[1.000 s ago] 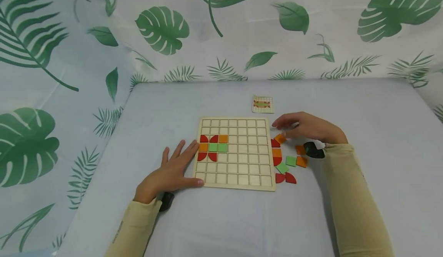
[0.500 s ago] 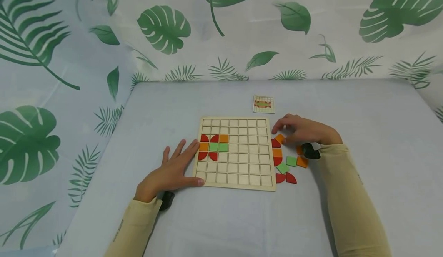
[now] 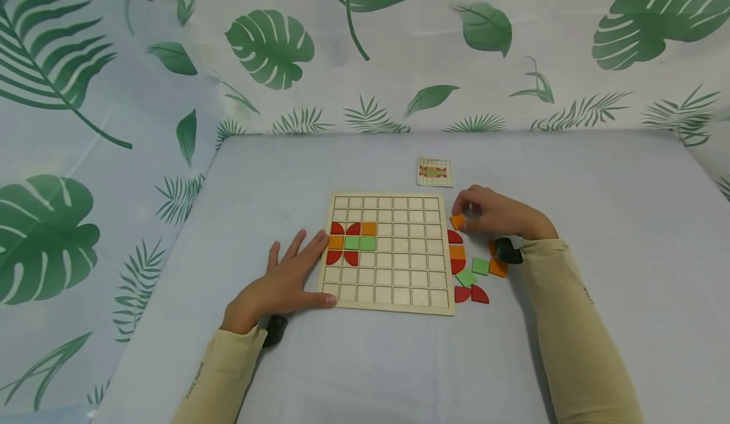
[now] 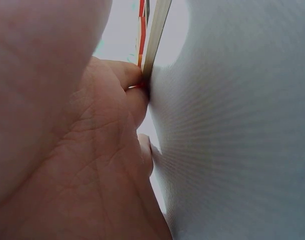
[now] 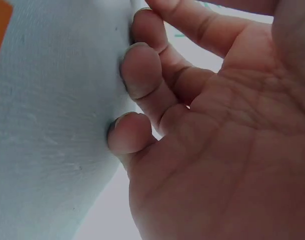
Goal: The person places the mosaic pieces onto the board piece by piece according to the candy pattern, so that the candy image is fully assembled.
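Note:
A wooden grid board (image 3: 393,284) lies flat on the table. Red quarter-round tiles (image 3: 352,258), orange square tiles (image 3: 368,229) and green square tiles (image 3: 352,243) fill cells at its left side. With fingers spread, my left hand (image 3: 282,288) rests on the table, fingertips and thumb touching the board's left edge; the left wrist view has the board's edge (image 4: 156,37) against the fingers. Past the board's right edge, my right hand (image 3: 502,213) pinches an orange square tile (image 3: 458,222) between thumb and forefinger. In the right wrist view the other fingers (image 5: 142,70) curl at the table surface.
Right of the board lie loose tiles: a red quarter-round (image 3: 454,237), an orange square (image 3: 457,253), green squares (image 3: 480,266) and more red quarter-rounds (image 3: 479,294). Another orange tile (image 3: 498,268) lies by the right wrist. A small pattern card (image 3: 435,172) lies behind the board.
My right hand has closed thumb and forefinger on the orange tile and shifted it slightly away from me, off the red quarter-round. The left hand has stayed in place.

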Action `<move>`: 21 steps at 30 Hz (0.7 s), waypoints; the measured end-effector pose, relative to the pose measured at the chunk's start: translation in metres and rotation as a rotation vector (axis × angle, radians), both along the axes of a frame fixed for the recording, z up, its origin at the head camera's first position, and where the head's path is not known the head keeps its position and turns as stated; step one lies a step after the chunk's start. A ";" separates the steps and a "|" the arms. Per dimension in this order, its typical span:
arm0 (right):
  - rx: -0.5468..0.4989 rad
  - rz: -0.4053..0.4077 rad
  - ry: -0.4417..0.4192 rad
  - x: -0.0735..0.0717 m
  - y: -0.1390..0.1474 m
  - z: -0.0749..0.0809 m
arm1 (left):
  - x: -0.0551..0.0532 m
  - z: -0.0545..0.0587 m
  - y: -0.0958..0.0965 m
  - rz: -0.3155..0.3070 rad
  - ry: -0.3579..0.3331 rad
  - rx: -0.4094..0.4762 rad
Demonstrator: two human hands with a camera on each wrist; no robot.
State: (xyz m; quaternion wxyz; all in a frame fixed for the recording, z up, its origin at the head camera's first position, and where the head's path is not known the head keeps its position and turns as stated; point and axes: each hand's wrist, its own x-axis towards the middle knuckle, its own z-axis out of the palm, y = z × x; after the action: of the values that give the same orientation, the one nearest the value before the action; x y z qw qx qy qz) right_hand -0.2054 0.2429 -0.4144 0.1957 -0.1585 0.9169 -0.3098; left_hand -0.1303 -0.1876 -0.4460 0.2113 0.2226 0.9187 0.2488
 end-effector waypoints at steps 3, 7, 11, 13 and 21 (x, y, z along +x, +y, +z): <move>0.001 -0.017 0.015 -0.001 -0.001 0.001 | 0.000 -0.001 0.000 0.000 -0.001 0.001; -0.027 -0.034 0.011 -0.001 0.000 0.004 | 0.000 0.000 -0.001 0.004 -0.001 -0.002; -0.056 -0.051 -0.018 0.000 0.000 0.008 | 0.000 0.000 -0.001 0.009 -0.005 -0.003; -0.073 -0.065 -0.031 0.000 -0.001 0.010 | 0.000 0.001 -0.001 0.009 -0.007 -0.003; -0.193 -0.097 -0.059 0.003 -0.015 0.016 | 0.000 0.000 -0.001 0.012 -0.014 -0.002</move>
State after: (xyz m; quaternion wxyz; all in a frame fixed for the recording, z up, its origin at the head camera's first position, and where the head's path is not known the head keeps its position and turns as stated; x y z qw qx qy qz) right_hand -0.2023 0.2274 -0.3986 0.1910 -0.1227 0.8832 -0.4103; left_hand -0.1304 -0.1884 -0.4462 0.2163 0.2150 0.9188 0.2505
